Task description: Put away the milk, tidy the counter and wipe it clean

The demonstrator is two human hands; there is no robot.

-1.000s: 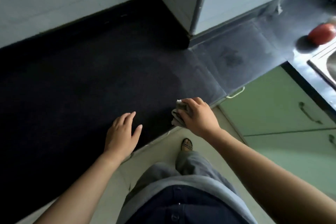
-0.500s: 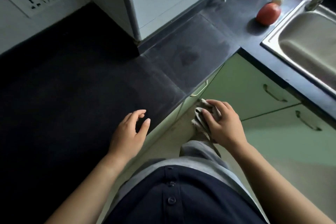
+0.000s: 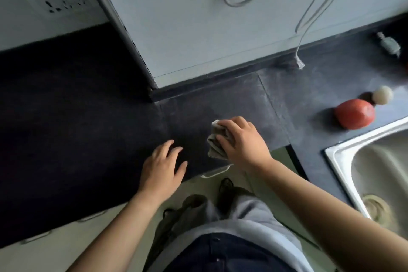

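Note:
A dark stone counter (image 3: 77,117) runs across the view and turns toward a sink on the right. My right hand (image 3: 242,139) presses a crumpled grey cloth (image 3: 215,143) flat on the counter near its front edge. My left hand (image 3: 163,168) rests on the counter just left of the cloth, fingers spread, holding nothing. No milk is in view.
A red round object (image 3: 355,113) and a small white ball (image 3: 383,94) sit on the counter beside the steel sink (image 3: 340,157). A white appliance (image 3: 198,17) with hanging cables stands at the back. A wall socket (image 3: 64,4) is at upper left. Cabinet handles (image 3: 216,171) show below the counter edge.
My right hand has brought the cloth from below the counter edge back up onto the counter. The view has swung right and upward, bringing the sink and appliance closer. My left hand stays on the counter.

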